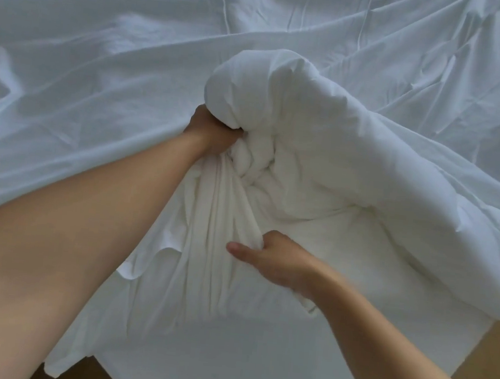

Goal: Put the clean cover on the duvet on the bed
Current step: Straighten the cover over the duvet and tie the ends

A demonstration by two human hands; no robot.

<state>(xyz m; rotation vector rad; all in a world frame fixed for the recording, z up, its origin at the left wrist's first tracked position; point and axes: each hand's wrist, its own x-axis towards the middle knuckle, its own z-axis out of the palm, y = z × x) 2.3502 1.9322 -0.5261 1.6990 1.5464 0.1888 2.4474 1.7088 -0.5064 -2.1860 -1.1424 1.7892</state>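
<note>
Bed (104, 35), pale fabric spread wide. Duvet (297, 108) bunched at centre, toward the near edge. Cover (209, 216) gathered nearer. Left hand (214, 133) fists the duvet's end, likely feeding it in. Right hand (278, 261) clenches cover folds, seemingly to hold them taut.

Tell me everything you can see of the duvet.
The duvet is white, puffy and soft-looking, creased all over. Its near end is bunched into a rounded lump raised above the sheet; the rest slopes away rightward and lies on it. The left hand grips the lump at its lower left. Thin gathered folds of the cover meet it below, pinched by the right hand. Whether cover fabric already wraps the lump cannot be told.
</note>
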